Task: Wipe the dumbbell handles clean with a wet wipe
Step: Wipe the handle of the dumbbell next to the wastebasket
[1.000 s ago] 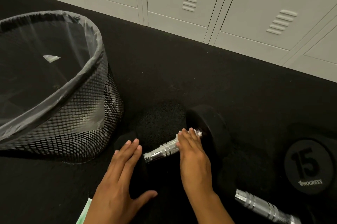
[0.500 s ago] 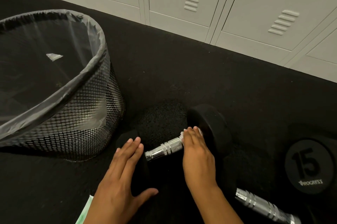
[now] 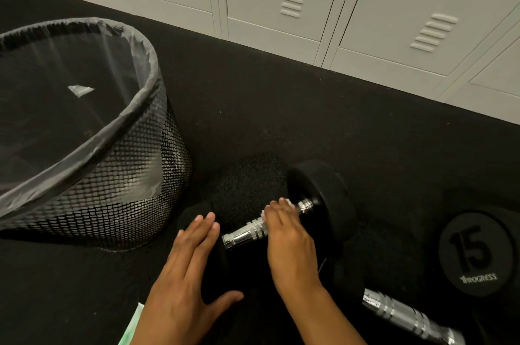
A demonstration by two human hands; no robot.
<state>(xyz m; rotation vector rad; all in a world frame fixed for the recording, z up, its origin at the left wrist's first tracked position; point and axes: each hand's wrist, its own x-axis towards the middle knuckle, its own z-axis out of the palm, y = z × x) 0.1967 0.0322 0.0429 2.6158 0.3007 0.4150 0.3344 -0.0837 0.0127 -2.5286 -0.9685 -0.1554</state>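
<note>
A black dumbbell lies on the floor, its chrome handle (image 3: 247, 232) running between a near head under my left hand and a far head (image 3: 323, 193). My left hand (image 3: 185, 277) rests flat with straight fingers on the near head. My right hand (image 3: 289, 237) curls over the middle of the handle, pressing a white wet wipe (image 3: 287, 202) whose edge peeks out at the fingertips. A second dumbbell lies at the lower right, with a chrome handle (image 3: 408, 316) and a head marked 15 (image 3: 475, 254).
A black mesh waste bin (image 3: 118, 176) with a clear liner stands at the left, close to the dumbbell. Grey lockers (image 3: 281, 7) line the back edge of the black rubber floor (image 3: 281, 108). A green and white packet (image 3: 132, 330) lies at the bottom edge.
My right hand has slid back along the handle from the far head toward the middle, uncovering the chrome by that head. My left hand has stayed on the near head.
</note>
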